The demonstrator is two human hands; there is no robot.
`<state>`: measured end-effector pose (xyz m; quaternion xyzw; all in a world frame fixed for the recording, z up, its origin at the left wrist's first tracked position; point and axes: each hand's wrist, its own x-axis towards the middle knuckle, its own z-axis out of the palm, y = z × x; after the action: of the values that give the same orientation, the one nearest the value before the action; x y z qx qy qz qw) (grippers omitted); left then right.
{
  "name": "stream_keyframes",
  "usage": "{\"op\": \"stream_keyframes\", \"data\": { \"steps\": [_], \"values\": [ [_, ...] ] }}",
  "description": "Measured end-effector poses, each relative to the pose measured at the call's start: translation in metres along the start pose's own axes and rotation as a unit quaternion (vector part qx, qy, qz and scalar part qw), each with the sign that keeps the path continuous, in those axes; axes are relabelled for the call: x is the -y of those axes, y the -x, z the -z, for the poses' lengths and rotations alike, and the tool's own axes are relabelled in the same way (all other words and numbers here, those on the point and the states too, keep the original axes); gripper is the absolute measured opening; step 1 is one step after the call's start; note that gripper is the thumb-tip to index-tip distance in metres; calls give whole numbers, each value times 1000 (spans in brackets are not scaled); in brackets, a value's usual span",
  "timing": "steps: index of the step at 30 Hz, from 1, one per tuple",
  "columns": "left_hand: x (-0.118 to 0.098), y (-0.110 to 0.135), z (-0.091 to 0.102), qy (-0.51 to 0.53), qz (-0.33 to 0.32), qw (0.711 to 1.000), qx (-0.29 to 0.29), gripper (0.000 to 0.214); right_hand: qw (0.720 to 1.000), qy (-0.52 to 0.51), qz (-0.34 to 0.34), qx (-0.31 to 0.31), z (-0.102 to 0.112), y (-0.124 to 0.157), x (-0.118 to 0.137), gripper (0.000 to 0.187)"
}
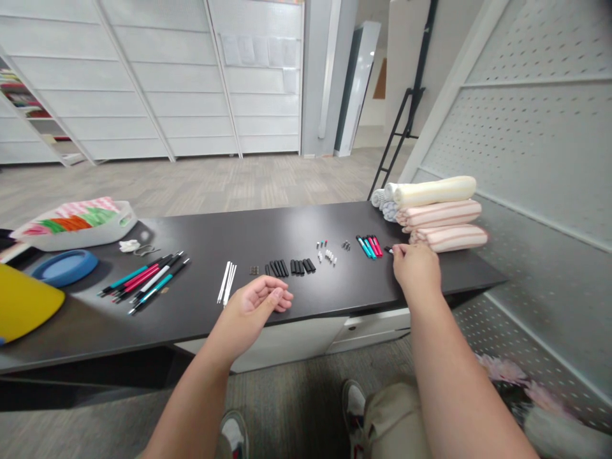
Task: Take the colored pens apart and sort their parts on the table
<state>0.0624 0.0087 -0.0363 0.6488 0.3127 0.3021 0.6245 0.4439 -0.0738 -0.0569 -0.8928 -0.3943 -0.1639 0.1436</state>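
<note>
the right hand [417, 268] sat right of centre in the frame, resting on the dark table [215, 236], its fingertips pinched on a small black piece [388, 250] at the table surface. just left of that piece lay a short row of teal and pink pen barrels [369, 246], and beyond the hand, toward the right edge of the table, stood a stack of rolled towels [442, 213] in cream and pink stripes.

the left hand [255, 305] hovered near the front edge of the table at lower centre, palm turned up, fingers loosely curled and holding nothing; its grip was half spread. just above it in the frame lay a row of black pen caps [289, 267], with thin white refills [227, 282] to their left and a scatter of tiny white and dark parts [327, 252] to their right.

farther left on the table lay a cluster of assembled pens [146, 277] in black, teal and pink. at the left of the frame were a blue round lid [64, 266], a yellow board [23, 299], and a white tray [76, 233] holding striped cloths. the person's shoes showed on the carpet at the bottom of the frame.
</note>
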Motion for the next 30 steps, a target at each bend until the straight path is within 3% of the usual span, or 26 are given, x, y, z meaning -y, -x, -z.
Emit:
{"op": "stream_keyframes", "data": {
  "steps": [5, 10, 15, 24, 28, 30],
  "values": [
    [0, 1, 1, 2, -1, 1000, 1, 30, 998, -27, -40, -29, 1, 3, -6, 37],
    [0, 0, 1, 5, 2, 1000, 5, 30, 998, -34, -58, -7, 11, 10, -5, 27],
    [1, 0, 1, 6, 2, 1000, 2, 31, 997, -48, -65, -4, 7, 4, 0, 24],
    [3, 2, -1, -3, -3, 1000, 6, 30, 989, -117, 87, -31, -6, -2, 1, 35],
    [2, 7, -3, -12, -16, 1000, 8, 29, 983, -140, 112, -26, -8, -1, -3, 34],
    [-1, 10, -2, -24, -42, 999, -18, 29, 982, -153, 101, -36, -9, 0, -4, 34]
  ]
}}
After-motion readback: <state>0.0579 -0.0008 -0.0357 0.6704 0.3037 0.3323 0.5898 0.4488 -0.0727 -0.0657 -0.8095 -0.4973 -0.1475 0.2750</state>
